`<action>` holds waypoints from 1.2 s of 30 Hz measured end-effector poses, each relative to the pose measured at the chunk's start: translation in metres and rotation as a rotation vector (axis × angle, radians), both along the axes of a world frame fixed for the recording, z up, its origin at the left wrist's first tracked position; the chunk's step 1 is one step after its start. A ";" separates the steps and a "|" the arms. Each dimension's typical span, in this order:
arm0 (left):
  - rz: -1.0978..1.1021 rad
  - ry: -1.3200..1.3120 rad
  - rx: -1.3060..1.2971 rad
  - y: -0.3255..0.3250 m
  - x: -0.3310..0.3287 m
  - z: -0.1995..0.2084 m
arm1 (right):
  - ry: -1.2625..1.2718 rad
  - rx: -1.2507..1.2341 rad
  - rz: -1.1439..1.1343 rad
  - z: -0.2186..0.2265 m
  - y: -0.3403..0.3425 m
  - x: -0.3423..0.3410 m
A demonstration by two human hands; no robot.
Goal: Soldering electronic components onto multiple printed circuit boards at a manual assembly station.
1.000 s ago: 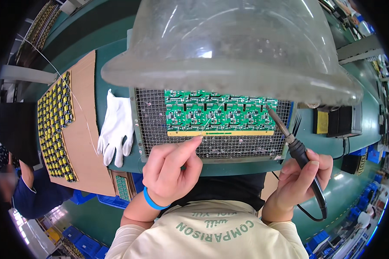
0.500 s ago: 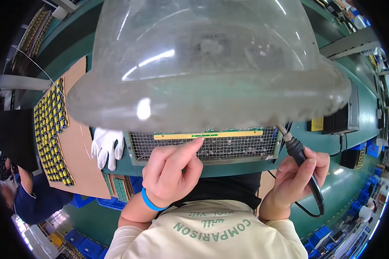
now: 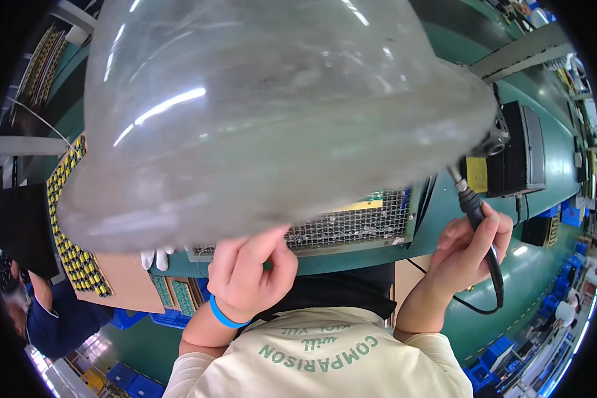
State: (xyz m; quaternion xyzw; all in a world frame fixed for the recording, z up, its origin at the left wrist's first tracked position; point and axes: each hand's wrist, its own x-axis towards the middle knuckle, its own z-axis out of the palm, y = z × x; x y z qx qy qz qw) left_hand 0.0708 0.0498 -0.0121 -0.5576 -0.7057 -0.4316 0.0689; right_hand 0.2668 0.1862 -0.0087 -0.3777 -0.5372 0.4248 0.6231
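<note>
My right hand grips a soldering iron by its black handle, its metal tip slanting up and left near the stand by the black box. My left hand, a blue band at its wrist, is closed with curled fingers at the lower rim of a cloudy clear hood. The hood covers its fingertips, so anything pinched there is hidden. Beyond that hand lies a wire-mesh tray with solder specks. On the tray, the end of a yellow strip with green parts shows past the hood.
At right stand a black box and a yellow sponge. White glove fingers show under the hood. Yellow-black components cover cardboard at left, beside green boards. Another person is at far left.
The hood shifts left and lower in view, hiding most of the yellow strip and glove. The soldering iron moves slightly right and its tip comes away from the tray. My left hand shifts slightly left.
</note>
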 end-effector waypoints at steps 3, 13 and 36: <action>0.008 -0.074 -0.057 0.003 0.001 0.003 | -0.028 0.008 -0.187 -0.007 0.012 0.008; 0.024 -0.022 -0.112 0.000 -0.004 0.006 | -0.212 -0.074 -0.108 -0.031 0.021 0.016; -0.044 -0.049 -0.087 0.035 0.024 0.011 | -0.060 0.020 0.158 -0.014 -0.020 0.018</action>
